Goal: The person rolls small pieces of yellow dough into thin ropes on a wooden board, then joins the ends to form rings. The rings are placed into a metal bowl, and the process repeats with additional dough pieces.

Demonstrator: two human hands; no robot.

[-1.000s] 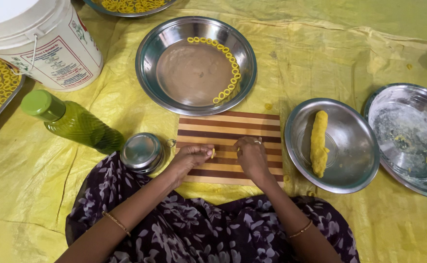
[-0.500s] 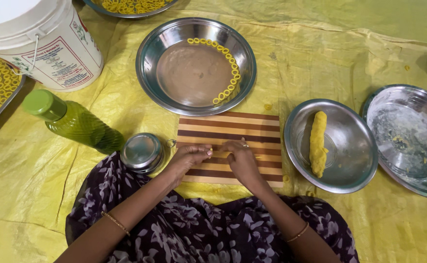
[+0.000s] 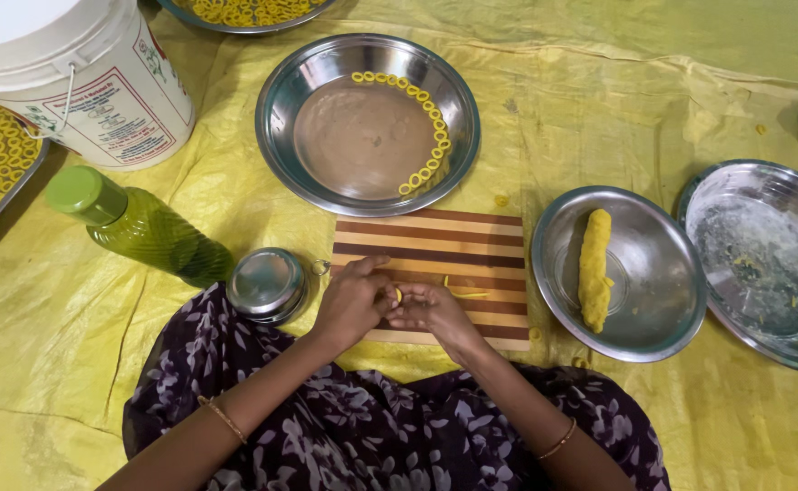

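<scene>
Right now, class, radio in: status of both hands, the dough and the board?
Left hand and right hand together, pinching small dough ring. Thin dough strip on striped board. Dough log in bowl. Nothing obstructing.

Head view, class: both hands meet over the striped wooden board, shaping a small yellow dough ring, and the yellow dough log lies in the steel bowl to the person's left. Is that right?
Not quite. In the head view the dough log lies in the steel bowl to the person's right, not left. The rest holds: left hand and right hand meet over the striped board, shaping a small dough ring.

Chopping board (image 3: 458, 238) brown-cream striped; above board, steel plate (image 3: 281, 118) with yellow dough rings (image 3: 431, 114); left of board, green bottle (image 3: 140, 223); yellow floor sheet (image 3: 599, 100); dark floral dress (image 3: 344, 427).
</scene>
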